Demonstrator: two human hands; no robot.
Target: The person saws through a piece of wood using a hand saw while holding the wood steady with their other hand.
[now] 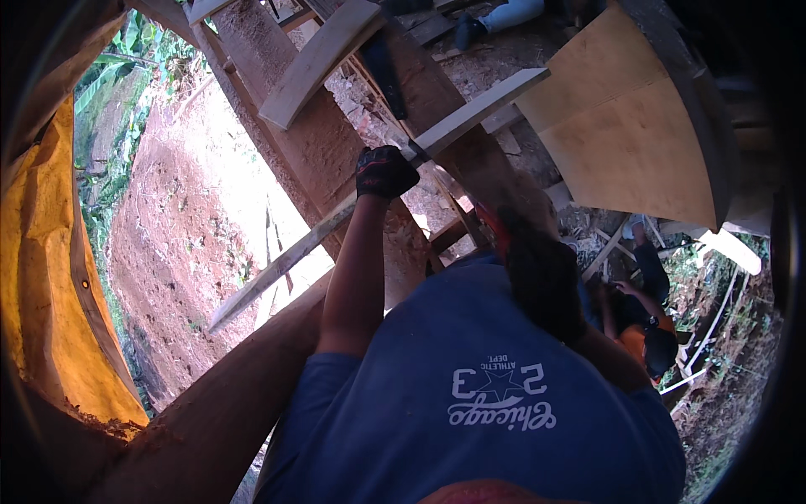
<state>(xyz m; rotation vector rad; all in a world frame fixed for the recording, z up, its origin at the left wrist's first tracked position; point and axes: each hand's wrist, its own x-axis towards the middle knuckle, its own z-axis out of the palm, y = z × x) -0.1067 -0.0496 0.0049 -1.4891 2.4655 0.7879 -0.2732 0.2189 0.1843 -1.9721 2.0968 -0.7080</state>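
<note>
A long, narrow wood strip (478, 107) lies slantwise across two rough planks, its lower-left end sticking out past them. My left hand (386, 172), in a black glove, is closed around the strip near its middle. In front of my chest, my dark-gloved right hand (541, 273) is closed on the red handle of what looks like a handsaw (494, 225). Its thin blade points up and left toward the strip, just right of my left hand. Shadow hides most of the right fingers and part of the blade.
A short board (319, 63) rests on the left plank (294, 160). A plywood sheet (625, 126) stands at right. Below right, a person in orange (651, 336) crouches; another person's leg (508, 15) shows at top. A yellow tarp (59, 286) hangs left, beside an earth slope.
</note>
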